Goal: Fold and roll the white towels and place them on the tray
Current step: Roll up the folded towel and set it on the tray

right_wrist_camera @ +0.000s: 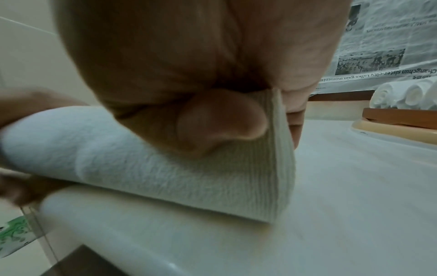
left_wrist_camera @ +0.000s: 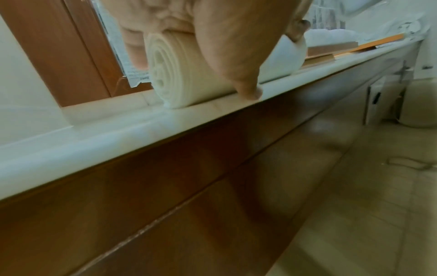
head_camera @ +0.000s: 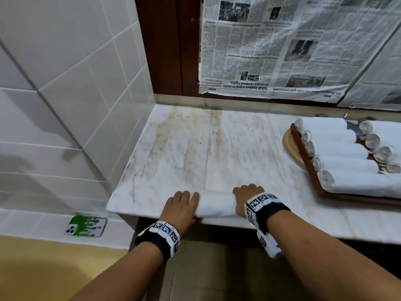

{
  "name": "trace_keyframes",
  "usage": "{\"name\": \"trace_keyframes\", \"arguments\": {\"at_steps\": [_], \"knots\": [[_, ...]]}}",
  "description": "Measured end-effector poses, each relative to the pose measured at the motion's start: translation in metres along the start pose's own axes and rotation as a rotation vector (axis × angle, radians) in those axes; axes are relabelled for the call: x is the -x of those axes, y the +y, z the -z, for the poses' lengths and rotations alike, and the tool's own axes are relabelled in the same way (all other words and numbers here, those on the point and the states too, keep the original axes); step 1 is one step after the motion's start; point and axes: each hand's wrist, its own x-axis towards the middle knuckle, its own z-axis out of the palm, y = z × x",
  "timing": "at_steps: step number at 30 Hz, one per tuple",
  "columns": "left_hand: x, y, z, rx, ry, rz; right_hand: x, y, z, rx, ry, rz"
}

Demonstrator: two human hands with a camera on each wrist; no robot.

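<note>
A rolled white towel lies along the front edge of the marble counter. My left hand grips its left end, fingers curled over the top and thumb down the near side; the left wrist view shows the spiral end of the towel under the left hand. My right hand holds the right end, and in the right wrist view the thumb presses into the towel. A brown wooden tray at the right holds several rolled white towels.
The tray rests partly on a cream round dish. A phone in a green case lies on the low tiled ledge to the left. Newspaper covers the window behind the counter. White tiled wall bounds the counter's left side.
</note>
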Motion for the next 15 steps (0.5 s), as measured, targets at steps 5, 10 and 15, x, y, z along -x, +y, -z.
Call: {"name": "trace_keyframes", "arguments": {"at_steps": [5, 10, 15], "knots": [[-0.039, -0.029, 0.028, 0.132, -0.230, -0.087, 0.028, 0.000, -0.019, -0.132, 0.283, 0.030], [-0.074, -0.038, 0.051, 0.159, -0.408, -0.214, 0.051, 0.003, -0.048, -0.314, 0.284, 0.046], [-0.078, -0.044, 0.040, 0.284, -0.305, -0.080, 0.041, 0.006, -0.041, -0.303, 0.263, 0.035]]}}
